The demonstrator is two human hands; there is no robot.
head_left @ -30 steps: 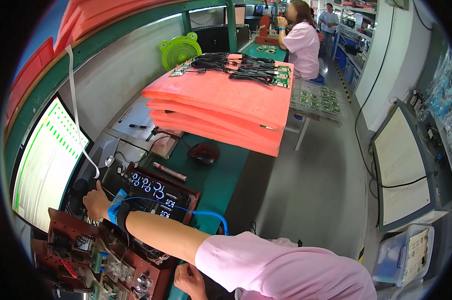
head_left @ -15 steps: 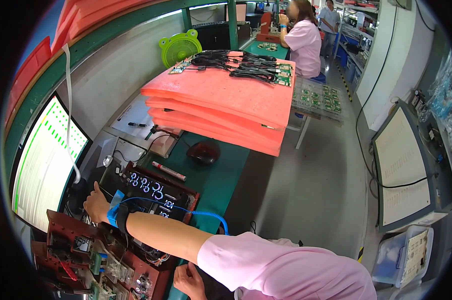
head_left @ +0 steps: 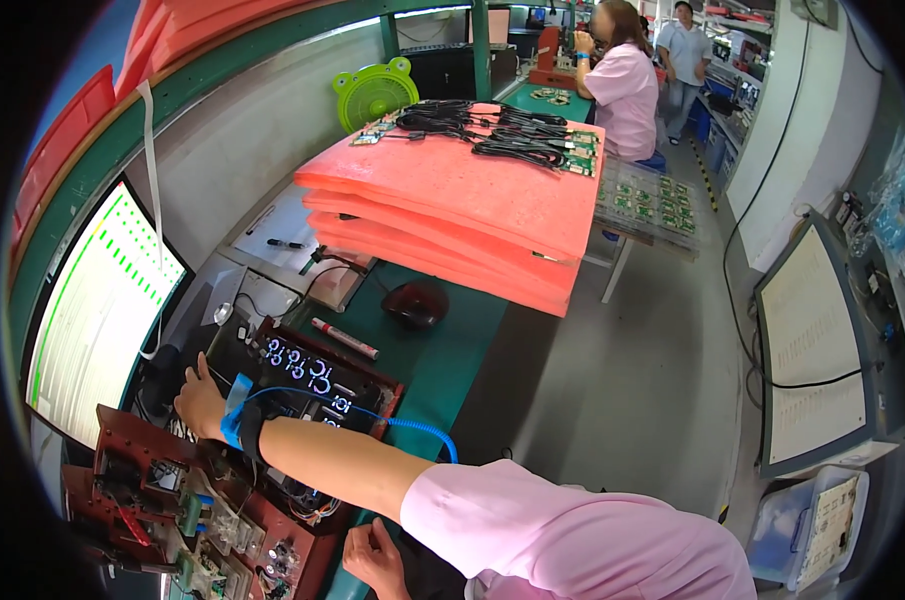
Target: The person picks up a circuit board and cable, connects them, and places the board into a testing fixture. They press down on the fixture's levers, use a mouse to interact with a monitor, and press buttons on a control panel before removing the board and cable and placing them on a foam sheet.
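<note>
Cord of coiled blue plastic [head_left: 424, 427] could snag the lit black panel [head_left: 310, 368] if the right hand [head_left: 202, 405] jerks; its grip, and that of the left hand [head_left: 375, 557], cannot be told.

The person wears a pale pink, short-sleeved fabric shirt [head_left: 572, 520], a bright blue wrist strap [head_left: 232, 428] with a thin blue cord [head_left: 312, 393] running into a coil [head_left: 424, 428], and a black wristband [head_left: 246, 437] beside the strap.
</note>
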